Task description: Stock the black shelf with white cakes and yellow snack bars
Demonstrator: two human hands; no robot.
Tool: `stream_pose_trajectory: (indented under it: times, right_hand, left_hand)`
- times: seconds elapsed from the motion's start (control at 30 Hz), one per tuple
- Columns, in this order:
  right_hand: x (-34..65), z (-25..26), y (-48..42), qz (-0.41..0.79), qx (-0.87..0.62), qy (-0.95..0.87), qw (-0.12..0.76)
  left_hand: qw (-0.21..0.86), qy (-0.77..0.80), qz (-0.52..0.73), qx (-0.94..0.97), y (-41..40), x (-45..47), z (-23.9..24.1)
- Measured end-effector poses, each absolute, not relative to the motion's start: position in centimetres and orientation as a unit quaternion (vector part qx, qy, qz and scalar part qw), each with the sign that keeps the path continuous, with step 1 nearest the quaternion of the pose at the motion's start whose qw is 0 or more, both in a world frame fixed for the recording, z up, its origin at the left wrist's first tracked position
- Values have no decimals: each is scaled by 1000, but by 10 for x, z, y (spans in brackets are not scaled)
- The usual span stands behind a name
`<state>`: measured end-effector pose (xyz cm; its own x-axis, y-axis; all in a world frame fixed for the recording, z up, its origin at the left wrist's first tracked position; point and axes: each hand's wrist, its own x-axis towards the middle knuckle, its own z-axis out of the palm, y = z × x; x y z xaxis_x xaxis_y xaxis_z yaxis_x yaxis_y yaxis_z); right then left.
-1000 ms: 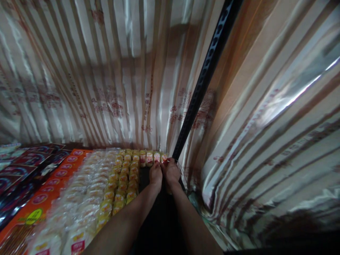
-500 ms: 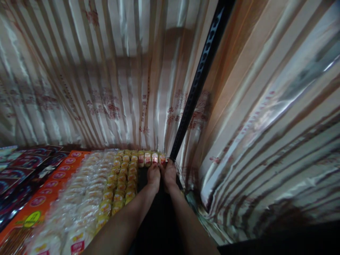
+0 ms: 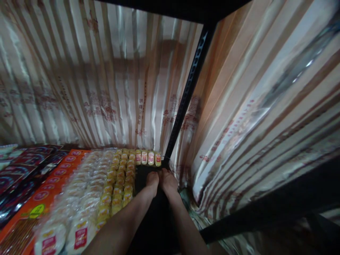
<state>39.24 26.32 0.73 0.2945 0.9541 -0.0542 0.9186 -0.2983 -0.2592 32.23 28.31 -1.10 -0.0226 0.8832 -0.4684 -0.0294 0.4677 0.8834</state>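
My left hand (image 3: 152, 180) and my right hand (image 3: 169, 180) are close together over the black shelf surface (image 3: 156, 221), their fingers curled in. Nothing shows in either hand. Just beyond them, a short row of small yellow wrapped packs with red and white labels (image 3: 151, 158) stands along the back edge, apart from my fingers. To the left of my left hand run several columns of the same kind of yellow packs (image 3: 120, 182).
Clear-wrapped round white cakes (image 3: 79, 212) fill the columns farther left, beside an orange printed box (image 3: 53, 180) and dark glossy packages (image 3: 20, 173). A black perforated post (image 3: 186, 102) rises at the back corner. Pleated printed sheeting (image 3: 114, 88) hangs behind. A black beam (image 3: 265, 205) crosses on the right.
Both hands have drawn back toward me from the row at the back edge, and the packs there stay in place. The view has shifted, bringing a dark beam in at the top.
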Motion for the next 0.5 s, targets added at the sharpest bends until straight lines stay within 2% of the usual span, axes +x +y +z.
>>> stream_pose_trajectory:
  times: [0.13, 0.27, 0.5]
  right_hand:
    - [388, 13, 261, 117, -792, -594, 77]
    - [388, 8, 261, 124, -772, -615, 104]
    - [397, -4, 267, 161, -785, -535, 269]
  left_hand:
    - [615, 628, 356, 316, 277, 318, -4]
    - [632, 630, 348, 286, 274, 314, 3]
    - [650, 600, 384, 263, 275, 315, 15]
